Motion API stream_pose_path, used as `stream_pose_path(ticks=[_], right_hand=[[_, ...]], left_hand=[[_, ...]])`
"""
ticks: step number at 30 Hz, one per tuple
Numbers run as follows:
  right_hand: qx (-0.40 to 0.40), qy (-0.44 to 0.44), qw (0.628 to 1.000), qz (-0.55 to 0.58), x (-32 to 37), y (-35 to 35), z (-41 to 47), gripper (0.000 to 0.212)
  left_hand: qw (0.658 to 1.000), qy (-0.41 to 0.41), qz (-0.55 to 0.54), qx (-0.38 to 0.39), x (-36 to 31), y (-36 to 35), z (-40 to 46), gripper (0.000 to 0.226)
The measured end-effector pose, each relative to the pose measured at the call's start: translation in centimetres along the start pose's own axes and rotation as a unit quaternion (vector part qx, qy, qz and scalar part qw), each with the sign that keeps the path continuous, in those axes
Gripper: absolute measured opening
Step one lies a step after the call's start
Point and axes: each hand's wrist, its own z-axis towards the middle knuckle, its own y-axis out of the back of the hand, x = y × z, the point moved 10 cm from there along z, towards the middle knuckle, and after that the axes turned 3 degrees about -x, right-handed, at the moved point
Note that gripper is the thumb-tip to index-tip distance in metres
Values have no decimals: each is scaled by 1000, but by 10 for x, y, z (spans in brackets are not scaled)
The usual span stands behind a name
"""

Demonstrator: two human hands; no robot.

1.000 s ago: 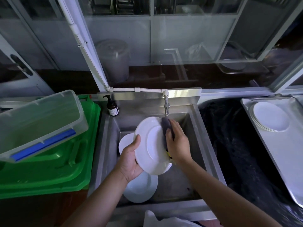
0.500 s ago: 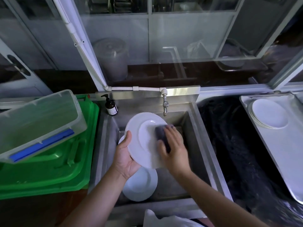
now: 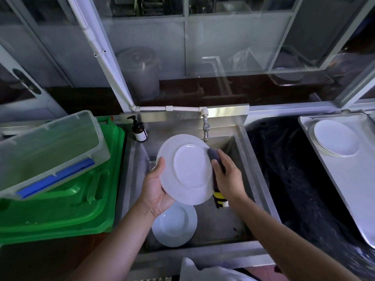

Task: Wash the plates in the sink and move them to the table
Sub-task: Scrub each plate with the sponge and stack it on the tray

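Observation:
Over the steel sink (image 3: 257,175) my left hand (image 3: 156,189) grips a white plate (image 3: 186,169) by its lower left rim, tilted with its underside toward me. My right hand (image 3: 228,177) holds a dark sponge (image 3: 215,159) with a yellow striped end against the plate's right edge. Another white plate (image 3: 174,225) lies in the basin below, and a further plate's edge shows behind my left thumb. Washed plates (image 3: 334,138) are stacked on the steel table (image 3: 357,191) at the right.
A tap (image 3: 206,128) hangs just above the held plate. A brown soap bottle (image 3: 139,130) stands at the sink's back left corner. A clear tub (image 3: 48,151) leans on green lids (image 3: 60,209) at the left. Dark plastic sheeting (image 3: 294,179) fills the gap between sink and table.
The sponge went from the plate's right edge onto its centre and has come back to the right rim. The plate has turned a little flatter toward me.

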Motion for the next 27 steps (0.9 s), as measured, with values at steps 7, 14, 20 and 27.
stream_pose_path(ticks=[7, 14, 20, 27], right_hand=[[5, 14, 999, -44, 26, -13, 12, 44], [138, 182, 970, -87, 69, -41, -22, 62], [134, 303, 937, -112, 51, -31, -38, 69], [31, 56, 997, -53, 24, -30, -7, 48]], left_hand=[[996, 15, 89, 15, 12, -15, -2, 65], [999, 14, 34, -23, 13, -9, -11, 54], [999, 47, 4, 0, 26, -3, -11, 62], [997, 52, 65, 2, 37, -13, -25, 60]])
